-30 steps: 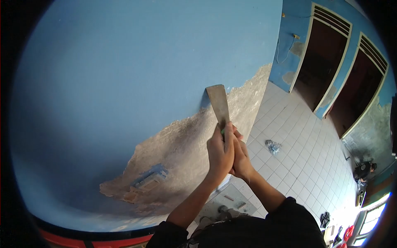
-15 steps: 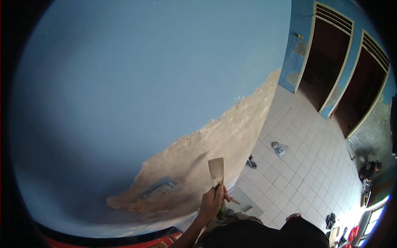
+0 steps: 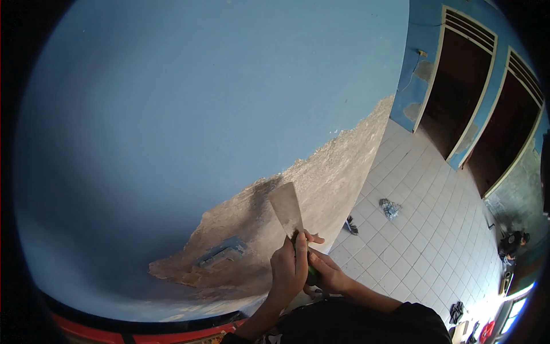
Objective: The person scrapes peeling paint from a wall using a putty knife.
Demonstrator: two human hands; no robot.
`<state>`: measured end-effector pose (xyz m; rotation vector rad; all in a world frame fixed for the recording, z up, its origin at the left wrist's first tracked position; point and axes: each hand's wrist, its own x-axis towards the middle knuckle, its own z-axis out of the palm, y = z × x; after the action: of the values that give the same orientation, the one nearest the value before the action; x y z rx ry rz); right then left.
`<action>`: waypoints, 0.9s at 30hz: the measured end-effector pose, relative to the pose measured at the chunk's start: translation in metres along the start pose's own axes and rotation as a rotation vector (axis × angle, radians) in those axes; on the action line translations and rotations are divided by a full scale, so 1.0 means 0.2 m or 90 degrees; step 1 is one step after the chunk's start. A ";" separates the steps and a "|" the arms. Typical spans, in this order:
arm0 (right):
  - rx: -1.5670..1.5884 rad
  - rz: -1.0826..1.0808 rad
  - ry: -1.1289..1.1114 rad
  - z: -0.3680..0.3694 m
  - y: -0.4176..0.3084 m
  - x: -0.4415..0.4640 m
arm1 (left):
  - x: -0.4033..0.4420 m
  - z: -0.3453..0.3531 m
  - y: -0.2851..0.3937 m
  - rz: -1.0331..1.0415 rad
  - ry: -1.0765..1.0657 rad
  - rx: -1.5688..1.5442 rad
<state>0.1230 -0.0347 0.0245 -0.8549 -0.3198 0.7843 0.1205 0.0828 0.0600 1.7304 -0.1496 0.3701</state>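
A wide-bladed paint scraper [image 3: 286, 206] points up in front of the wall, its green handle low between both hands. My left hand [image 3: 286, 266] is closed round the upper handle just below the blade. Lower down, my right hand [image 3: 331, 274] is wrapped round the handle's green end, which shows only in part. Close behind the blade is a bare, rough patch [image 3: 326, 178] where blue paint is gone from the wall [image 3: 200, 103]. I cannot tell whether the blade touches it; its shadow falls to the left.
A blue wall box [image 3: 223, 252] sits in the bare patch. On the tiled floor [image 3: 395, 252] lie a crumpled heap [image 3: 391, 208] and a dark brush-like thing [image 3: 350, 226]. A person [image 3: 511, 243] is at the far right. Something red [image 3: 97, 331] runs along the bottom left.
My right hand has come in from the right onto the scraper's handle. The scraper has moved up and left, and its blade now tilts left. The view has shifted slightly.
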 end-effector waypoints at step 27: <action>-0.315 -0.269 0.257 0.08 -0.03 0.02 | 0.05 0.09 0.10 -0.100 -0.030 -0.195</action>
<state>0.1197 -0.0251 0.0386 -1.3291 -0.3231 0.1229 0.1266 0.0629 0.0784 1.4383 -0.0977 0.1792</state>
